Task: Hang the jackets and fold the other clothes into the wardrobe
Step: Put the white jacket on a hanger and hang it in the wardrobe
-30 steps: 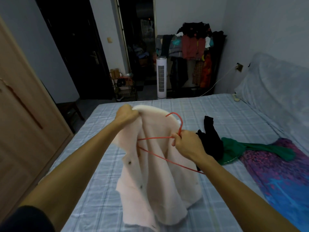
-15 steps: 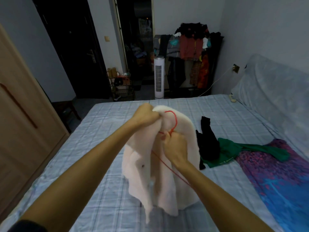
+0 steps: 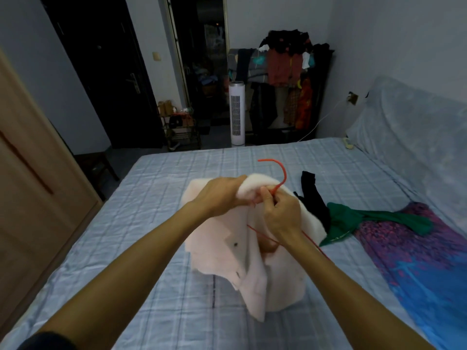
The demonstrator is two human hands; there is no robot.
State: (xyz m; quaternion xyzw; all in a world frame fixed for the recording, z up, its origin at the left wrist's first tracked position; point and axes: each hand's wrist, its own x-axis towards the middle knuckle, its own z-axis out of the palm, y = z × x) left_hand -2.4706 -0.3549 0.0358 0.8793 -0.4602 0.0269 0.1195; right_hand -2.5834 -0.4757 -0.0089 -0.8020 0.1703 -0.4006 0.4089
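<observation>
The pale pink fleecy jacket [image 3: 278, 286] is held upright over the middle of the bed, collar up and hem resting on the sheet. The thin red wire hanger [image 3: 285, 174] is half threaded into it. Its hook rises clear of the collar toward 12 o'clock, while one wire arm runs out toward 5 o'clock along the right forearm, apparently outside the cloth.

That loose arm looks like the main risk. If it never finds the shoulder, the jacket would likely sit on one side only and slide off when lifted. The thick fleece could also catch the wire's end, and a thin hanger may bend or twist under a bulky garment.

The left hand [image 3: 222, 195] comes in from 8 o'clock, knuckles up, with its fingers bunched tight on a fold of the collar. The right hand [image 3: 280, 218] touches it at the collar, fingers curled round the hanger's neck just below the hook and thumb lying along the wire. Both forearms are stretched well forward.

A crumpled black garment [image 3: 313, 198] touches the jacket at 2 o'clock, and a dark green garment [image 3: 353, 218] lies beside it. A purple and blue patterned cloth [image 3: 417, 261] lies beyond that at 3 o'clock. All rest on the blue checked bed sheet [image 3: 164, 185]. The light wooden wardrobe [image 3: 30, 198] stands at 9 o'clock.
</observation>
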